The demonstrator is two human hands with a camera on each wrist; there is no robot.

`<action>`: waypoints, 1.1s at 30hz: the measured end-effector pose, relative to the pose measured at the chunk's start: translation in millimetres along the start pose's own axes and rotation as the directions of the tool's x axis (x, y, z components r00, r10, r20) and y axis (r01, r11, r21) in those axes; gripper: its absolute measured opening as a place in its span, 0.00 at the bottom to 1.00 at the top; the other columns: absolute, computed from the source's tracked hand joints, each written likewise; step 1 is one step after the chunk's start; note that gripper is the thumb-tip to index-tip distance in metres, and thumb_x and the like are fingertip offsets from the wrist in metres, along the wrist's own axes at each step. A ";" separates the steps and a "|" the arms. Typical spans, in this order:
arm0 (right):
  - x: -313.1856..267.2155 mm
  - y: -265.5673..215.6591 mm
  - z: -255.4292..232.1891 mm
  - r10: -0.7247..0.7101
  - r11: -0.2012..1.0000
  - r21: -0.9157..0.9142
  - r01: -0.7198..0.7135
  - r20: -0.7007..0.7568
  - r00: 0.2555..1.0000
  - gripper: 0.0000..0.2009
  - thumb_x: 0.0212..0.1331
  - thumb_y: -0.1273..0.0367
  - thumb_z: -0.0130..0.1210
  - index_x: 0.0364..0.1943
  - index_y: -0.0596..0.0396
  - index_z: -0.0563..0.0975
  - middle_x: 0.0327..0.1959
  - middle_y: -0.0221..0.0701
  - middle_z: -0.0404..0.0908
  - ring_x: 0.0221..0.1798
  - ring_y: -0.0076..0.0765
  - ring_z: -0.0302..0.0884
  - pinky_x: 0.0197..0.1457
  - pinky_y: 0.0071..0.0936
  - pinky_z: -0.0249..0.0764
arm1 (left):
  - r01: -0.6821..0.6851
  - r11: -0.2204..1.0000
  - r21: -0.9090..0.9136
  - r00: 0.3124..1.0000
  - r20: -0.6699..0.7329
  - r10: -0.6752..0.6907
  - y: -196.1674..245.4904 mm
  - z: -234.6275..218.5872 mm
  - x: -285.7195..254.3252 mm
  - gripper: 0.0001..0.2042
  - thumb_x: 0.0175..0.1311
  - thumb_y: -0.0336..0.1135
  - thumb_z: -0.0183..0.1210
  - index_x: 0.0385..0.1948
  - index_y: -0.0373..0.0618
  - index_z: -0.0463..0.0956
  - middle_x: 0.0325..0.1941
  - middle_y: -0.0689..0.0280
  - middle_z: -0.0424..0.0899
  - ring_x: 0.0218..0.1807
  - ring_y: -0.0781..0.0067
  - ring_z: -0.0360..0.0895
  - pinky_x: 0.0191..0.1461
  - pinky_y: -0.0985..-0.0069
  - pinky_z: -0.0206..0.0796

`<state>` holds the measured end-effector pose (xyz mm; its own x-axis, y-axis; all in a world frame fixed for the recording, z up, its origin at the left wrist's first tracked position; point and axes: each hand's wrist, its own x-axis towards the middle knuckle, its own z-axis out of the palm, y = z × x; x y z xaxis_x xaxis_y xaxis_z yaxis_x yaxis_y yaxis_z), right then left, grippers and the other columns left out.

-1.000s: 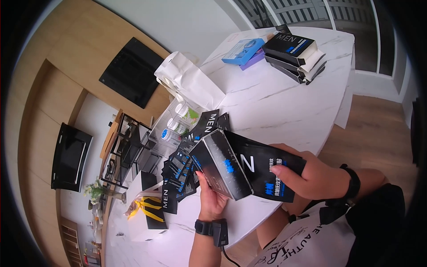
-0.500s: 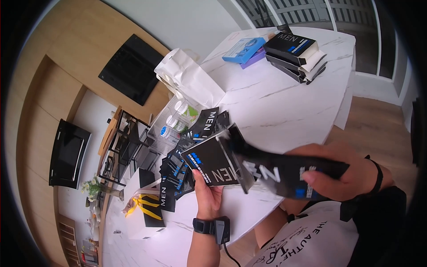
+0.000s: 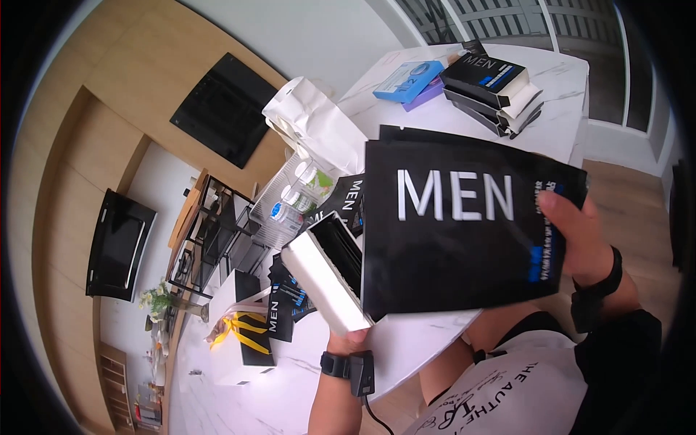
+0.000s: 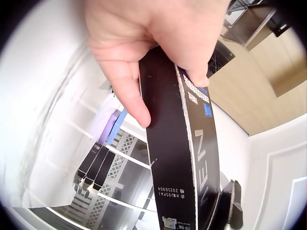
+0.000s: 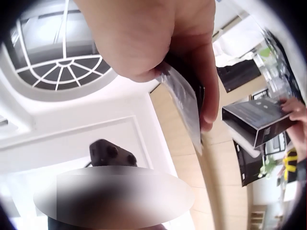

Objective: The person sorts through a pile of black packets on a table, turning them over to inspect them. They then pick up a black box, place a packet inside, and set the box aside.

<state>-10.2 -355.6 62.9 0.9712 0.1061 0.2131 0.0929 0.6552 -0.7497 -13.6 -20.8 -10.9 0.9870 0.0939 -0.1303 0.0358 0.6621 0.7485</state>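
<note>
My left hand (image 4: 153, 33) grips a black carton (image 4: 168, 124), thumb on one side and fingers on the other. In the head view that hand is mostly hidden behind the box, whose white flap (image 3: 326, 279) and dark open end face up toward me. My right hand (image 3: 580, 235) pinches flat black MEN pouches (image 3: 457, 225), at least two stacked, thumb across the printed front. They are held up just right of the carton and overlap its edge in this view. Under the carton, several similar black pouches (image 3: 283, 319) lie fanned on the marble-patterned table (image 3: 290, 362).
Black MEN boxes (image 3: 486, 76) are stacked at the table's far end, beside a blue box (image 3: 409, 81) and a purple one. A white paper bag (image 3: 319, 119), a clear bin (image 3: 264, 225) with bottles, and a white box with yellow ribbon (image 3: 243, 330) stand along the far side.
My right hand drew the pouches away from the carton to the right, then raised them with the printed front toward me. My left hand turned the carton so its open end faces up.
</note>
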 end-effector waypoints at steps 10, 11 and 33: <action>29.6 -5.0 -1.8 0.121 0.929 -0.368 0.037 0.396 0.910 0.17 0.53 0.71 0.50 0.48 0.62 0.71 0.45 0.35 0.75 0.48 0.30 0.71 0.53 0.26 0.66 | 0.028 0.988 0.151 1.000 0.005 -0.029 1.3 7.9 1.7 0.27 0.61 0.58 0.42 0.55 0.48 0.62 0.48 0.65 0.73 0.47 0.71 0.73 0.50 0.74 0.68; 29.7 -10.8 -2.4 0.125 0.928 -0.371 0.034 0.395 0.910 0.17 0.53 0.71 0.50 0.48 0.62 0.71 0.45 0.35 0.75 0.48 0.30 0.71 0.53 0.26 0.66 | 0.001 0.987 0.161 1.000 -0.004 -0.001 0.8 6.3 4.7 0.27 0.61 0.58 0.42 0.55 0.48 0.62 0.48 0.65 0.74 0.47 0.71 0.73 0.50 0.75 0.68; 38.0 -60.4 -0.2 0.324 0.604 -0.795 0.044 0.296 0.899 0.17 0.53 0.74 0.45 0.48 0.63 0.71 0.44 0.35 0.76 0.46 0.26 0.71 0.53 0.23 0.64 | -0.068 0.962 0.265 0.997 -0.006 0.072 -1.3 21.5 4.2 0.27 0.61 0.62 0.38 0.51 0.50 0.65 0.45 0.67 0.76 0.44 0.70 0.75 0.45 0.71 0.71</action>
<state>21.2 -391.4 116.2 0.8378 0.5292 0.1343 0.2737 -0.1942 -0.9420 -6.2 -37.2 1.6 0.9861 0.1457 -0.0802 0.0092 0.4333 0.9012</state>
